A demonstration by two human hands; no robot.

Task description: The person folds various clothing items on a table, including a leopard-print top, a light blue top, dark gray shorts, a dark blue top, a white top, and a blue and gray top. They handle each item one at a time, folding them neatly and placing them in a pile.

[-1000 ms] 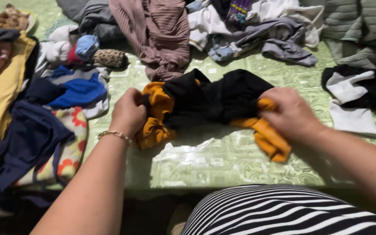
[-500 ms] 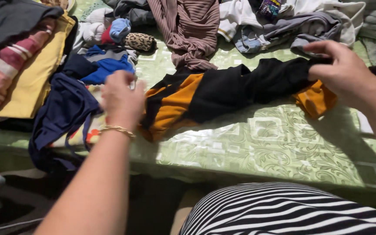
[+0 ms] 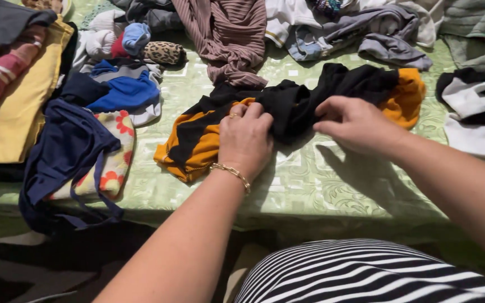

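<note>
Head view, left to right. A navy garment [image 3: 63, 163] hangs over the table's [image 3: 321, 191] near edge at the left, atop a floral cloth [image 3: 113, 163]. The black-and-orange garment [image 3: 298, 104] lies bunched across the middle of the green patterned table, its orange end [image 3: 189, 154] toward the near edge. The left hand [image 3: 246, 137], fingers curled, grips a black fold; the right hand [image 3: 355, 123] pinches the same fold between thumb and fingertips. Bare tabletop lies open under both forearms along the near edge. A black-and-white garment [image 3: 470, 106] rests near the right edge.
</note>
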